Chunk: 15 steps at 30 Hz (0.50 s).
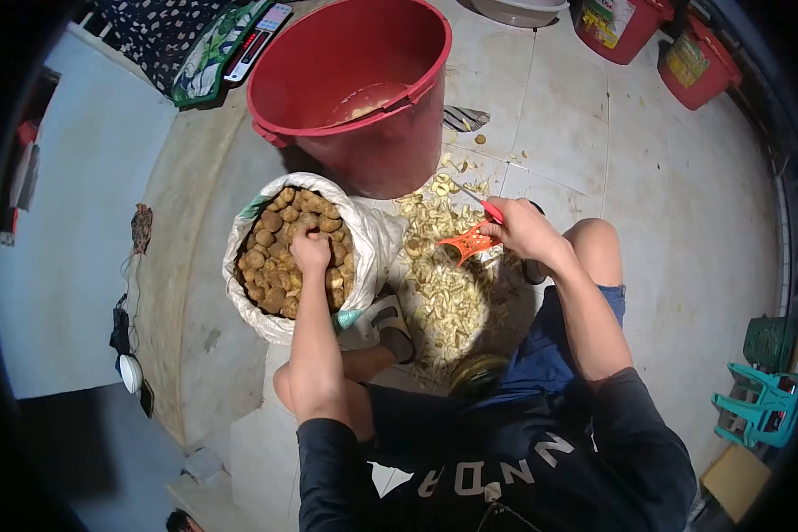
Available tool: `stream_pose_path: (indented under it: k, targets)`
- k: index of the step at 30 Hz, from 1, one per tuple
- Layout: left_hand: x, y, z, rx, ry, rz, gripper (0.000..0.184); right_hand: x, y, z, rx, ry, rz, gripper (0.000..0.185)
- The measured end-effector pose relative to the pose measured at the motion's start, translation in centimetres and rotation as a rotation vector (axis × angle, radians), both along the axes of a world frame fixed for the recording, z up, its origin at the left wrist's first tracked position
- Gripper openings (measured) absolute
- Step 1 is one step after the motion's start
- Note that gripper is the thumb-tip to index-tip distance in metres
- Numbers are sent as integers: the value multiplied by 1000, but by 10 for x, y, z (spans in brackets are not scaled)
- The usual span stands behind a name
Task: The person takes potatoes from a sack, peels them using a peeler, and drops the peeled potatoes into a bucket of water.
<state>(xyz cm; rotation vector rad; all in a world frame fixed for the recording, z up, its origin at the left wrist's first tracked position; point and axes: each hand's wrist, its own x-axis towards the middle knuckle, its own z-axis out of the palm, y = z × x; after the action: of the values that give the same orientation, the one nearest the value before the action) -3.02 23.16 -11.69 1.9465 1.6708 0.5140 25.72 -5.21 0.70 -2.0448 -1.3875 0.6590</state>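
Note:
My left hand [310, 252] reaches into a white sack [372, 244] full of brown potatoes [270, 257]. Its fingers are curled down among the potatoes, and what they hold, if anything, is hidden. My right hand [528, 232] is closed around an orange peeler [467, 242] and a knife with a red handle [493, 211], its blade pointing up and left. Below the tools, pale peelings [448, 301] lie heaped on the floor between my legs. Beyond the sack stands a large red tub [372, 146] with liquid and some pale pieces at its bottom.
Two red buckets [616, 31] and a pale basin [519, 11] stand at the back right. A scale [257, 40] sits at the back left. Turquoise stools [758, 403] are at the far right. A striped cloth [465, 119] lies beside the tub.

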Motion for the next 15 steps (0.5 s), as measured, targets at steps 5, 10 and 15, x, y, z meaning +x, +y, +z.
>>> stream_pose_path:
  k: [5,10,15]
  targets:
    - [50,5,22,-141,489,-46,40,1,13,14,-80,8,-44,16]
    - [64,18,6,-170,547,15,45,8,15,-1,-95,-43,3,12]
    - [50,17,7,-69,527,-50,40,7,17,9,3,-56,-89,33]
